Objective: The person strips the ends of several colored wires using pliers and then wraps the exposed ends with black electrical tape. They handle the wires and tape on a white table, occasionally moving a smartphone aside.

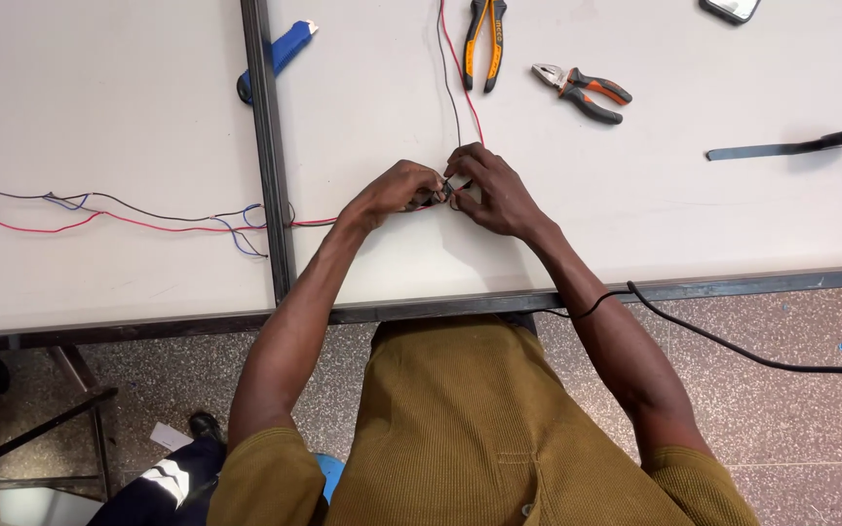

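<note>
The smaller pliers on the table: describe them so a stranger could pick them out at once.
Start at the white table and look to its far edge, right of the red and black wires. Two orange-and-black hand tools lie there; the smaller pliers are the right-hand one. They lie slanted with bare metal jaws pointing left, while the cutters beside them lie nearly straight up the picture.

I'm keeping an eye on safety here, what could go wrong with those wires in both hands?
The left hand and right hand pinch the red and black wires at one spot, so a strand could prick a fingertip. The black cable crosses the right forearm and hangs off the table; it might snag.
</note>
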